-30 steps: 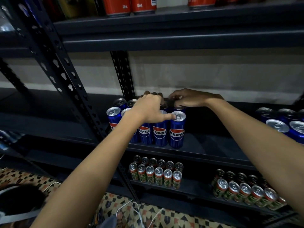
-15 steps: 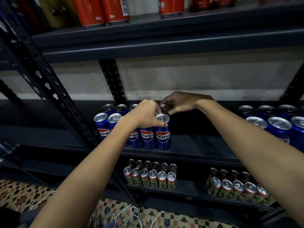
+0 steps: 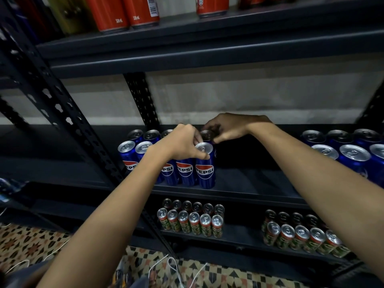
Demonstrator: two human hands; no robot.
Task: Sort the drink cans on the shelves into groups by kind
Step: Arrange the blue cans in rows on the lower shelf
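We should square the end Pepsi can (image 3: 205, 164) flush against its row on the middle shelf (image 3: 249, 183) — no gaps. Our left hand (image 3: 182, 143) curls round its rim; our right hand (image 3: 226, 126) pinches the can (image 3: 206, 135) just behind it.

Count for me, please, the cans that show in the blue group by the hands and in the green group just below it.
Blue cans: 9
Green cans: 12
Total: 21
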